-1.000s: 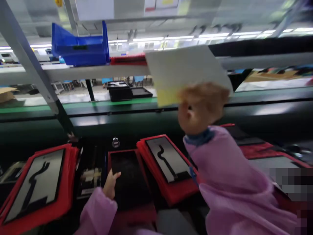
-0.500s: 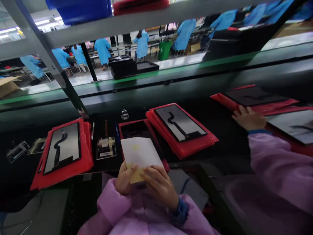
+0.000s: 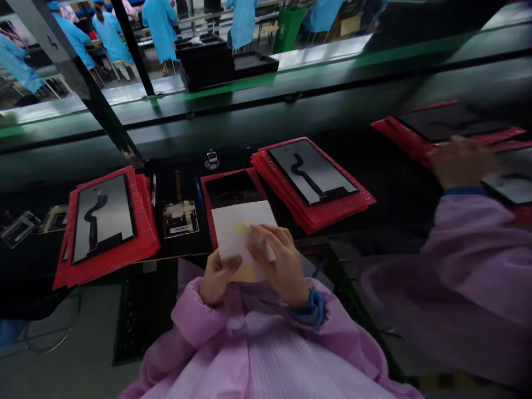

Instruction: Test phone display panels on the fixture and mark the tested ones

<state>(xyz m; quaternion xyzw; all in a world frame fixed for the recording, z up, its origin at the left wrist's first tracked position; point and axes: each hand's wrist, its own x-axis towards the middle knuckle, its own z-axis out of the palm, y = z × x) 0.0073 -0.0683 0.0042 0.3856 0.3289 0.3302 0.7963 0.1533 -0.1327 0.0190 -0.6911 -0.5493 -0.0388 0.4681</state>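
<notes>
A white sheet of paper with yellow patches [image 3: 226, 221] is held up in front of me over the bench edge. My left hand [image 3: 219, 277] is closed on its lower left corner, thumb on top. My right hand [image 3: 282, 263] lies over the sheet's right side, its fingertips at a small yellow patch; the thumb and fingertips are smeared by motion, so whether they grip anything cannot be told. Behind the sheet a dark display panel [image 3: 233, 188] rests on red bubble wrap, partly covered by the paper.
Red-wrapped stacks topped with display panels lie left [image 3: 112, 213] and right [image 3: 311, 169]. Nearby are a circuit piece [image 3: 180, 218], a blue pen [image 3: 200, 195] and a small metal-looking item [image 3: 211, 159]. A co-worker's hand [image 3: 461, 160] reaches over wrapped panels at right.
My view has tilted down. My right hand has moved up the sheet from its lower edge to the small yellow patch. The co-worker's hand is now blurred over the right panels.
</notes>
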